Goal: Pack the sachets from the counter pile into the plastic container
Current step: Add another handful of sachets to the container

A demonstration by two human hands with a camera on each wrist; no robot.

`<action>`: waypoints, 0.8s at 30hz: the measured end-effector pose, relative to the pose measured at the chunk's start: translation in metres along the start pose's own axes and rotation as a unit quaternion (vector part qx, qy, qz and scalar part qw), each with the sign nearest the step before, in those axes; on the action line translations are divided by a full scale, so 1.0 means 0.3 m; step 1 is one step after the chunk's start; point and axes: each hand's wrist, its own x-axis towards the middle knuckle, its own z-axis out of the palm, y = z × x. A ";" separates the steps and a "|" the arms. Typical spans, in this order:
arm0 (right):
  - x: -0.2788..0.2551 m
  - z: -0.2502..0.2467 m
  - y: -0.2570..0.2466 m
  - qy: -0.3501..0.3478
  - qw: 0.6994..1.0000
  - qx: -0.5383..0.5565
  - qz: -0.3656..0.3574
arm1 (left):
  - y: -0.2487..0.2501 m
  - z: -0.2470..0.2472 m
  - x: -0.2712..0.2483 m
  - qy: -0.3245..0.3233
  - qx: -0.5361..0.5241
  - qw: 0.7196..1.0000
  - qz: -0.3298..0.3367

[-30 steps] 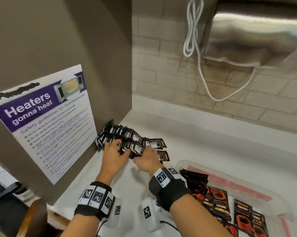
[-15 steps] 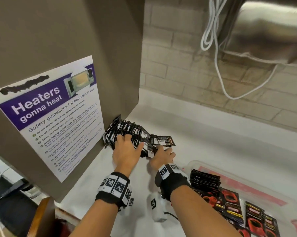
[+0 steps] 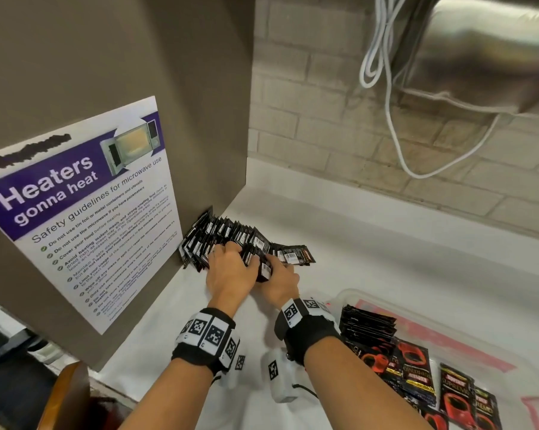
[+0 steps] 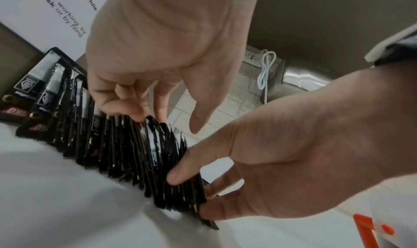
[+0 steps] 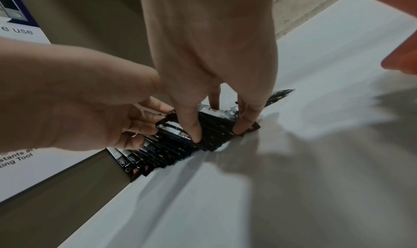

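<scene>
A row of black sachets (image 3: 231,237) leans on edge against the brown panel on the white counter. My left hand (image 3: 231,252) hooks its curled fingers (image 4: 135,109) over the top edges of the row, thumb free. My right hand (image 3: 271,268) grips a bundle of sachets (image 5: 214,127) at the row's right end, thumb (image 4: 180,175) on the near side and fingers (image 5: 246,123) behind. A few sachets (image 3: 296,256) lie flat past that hand. The clear plastic container (image 3: 345,294) sits near right and holds a black stack (image 3: 367,327) and flat red-and-black sachets (image 3: 417,373).
The brown panel carries a microwave safety poster (image 3: 85,212) right beside the pile. A brick wall runs behind the counter (image 3: 386,259). A white cable (image 3: 389,88) hangs from a steel appliance (image 3: 494,57) above. A wooden chair back (image 3: 66,398) shows at bottom left.
The head camera has moved closer. My right hand has shifted from lying over the pile to gripping a bundle at its right end. My left hand stays on the row.
</scene>
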 end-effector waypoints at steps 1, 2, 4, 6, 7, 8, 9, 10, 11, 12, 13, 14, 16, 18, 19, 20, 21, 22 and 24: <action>0.001 -0.006 0.003 -0.014 1.000 0.002 -0.007 | 0.005 -0.001 0.000 -0.002 0.001 1.000 -0.002; 0.002 -0.013 0.004 -0.023 1.000 0.002 -0.013 | 0.009 -0.002 0.001 -0.002 0.005 1.000 -0.002; 0.000 -0.019 -0.003 -0.031 0.999 0.001 -0.022 | 0.017 -0.005 0.003 -0.004 0.021 1.000 0.005; -0.008 -0.019 -0.016 -0.026 0.999 0.007 -0.026 | 0.024 -0.009 0.007 -0.011 0.051 0.998 0.017; -0.013 -0.019 -0.022 -0.017 0.999 0.011 -0.025 | 0.028 -0.012 0.009 -0.018 0.073 0.997 0.023; -0.018 -0.022 -0.024 -0.008 1.000 0.013 -0.023 | 0.033 -0.016 0.010 -0.028 0.095 0.995 0.029; -0.020 -0.027 -0.026 -0.007 1.000 0.014 -0.023 | 0.039 -0.021 0.012 -0.038 0.112 0.992 0.035; -0.021 -0.033 -0.026 -0.015 0.999 0.017 -0.027 | 0.045 -0.027 0.014 -0.046 0.123 0.991 0.039; -0.023 -0.040 -0.025 -0.030 0.999 0.019 -0.033 | 0.051 -0.033 0.016 -0.055 0.129 0.989 0.041; -0.024 -0.051 -0.025 -0.047 0.998 0.019 -0.040 | 0.058 -0.038 0.019 -0.065 0.134 0.988 0.042; -0.028 -0.062 -0.026 -0.060 0.997 0.015 -0.046 | 0.064 -0.043 0.022 -0.074 0.138 0.987 0.042; -0.030 -0.073 -0.026 -0.068 0.996 0.013 -0.053 | 0.069 -0.047 0.025 -0.083 0.139 0.986 0.041; -0.040 -0.088 -0.028 -0.068 0.996 0.017 -0.060 | 0.075 -0.049 0.028 -0.099 0.129 0.986 0.039; -0.054 -0.099 -0.034 -0.067 0.995 0.021 -0.063 | 0.074 -0.045 0.030 -0.115 0.111 0.986 0.037; -0.057 -0.101 -0.037 -0.070 0.995 0.022 -0.064 | 0.073 -0.043 0.029 -0.122 0.100 0.987 0.035; -0.058 -0.105 -0.039 -0.072 0.995 0.022 -0.063 | 0.073 -0.042 0.030 -0.127 0.088 0.987 0.032; -0.059 -0.110 -0.042 -0.073 0.995 0.023 -0.059 | 0.073 -0.044 0.030 -0.131 0.076 0.988 0.030; -0.060 -0.114 -0.044 -0.071 0.996 0.026 -0.052 | 0.073 -0.046 0.029 -0.133 0.066 0.989 0.030; -0.060 -0.119 -0.044 -0.070 0.996 0.046 -0.036 | 0.071 -0.054 0.027 -0.132 0.051 0.989 0.031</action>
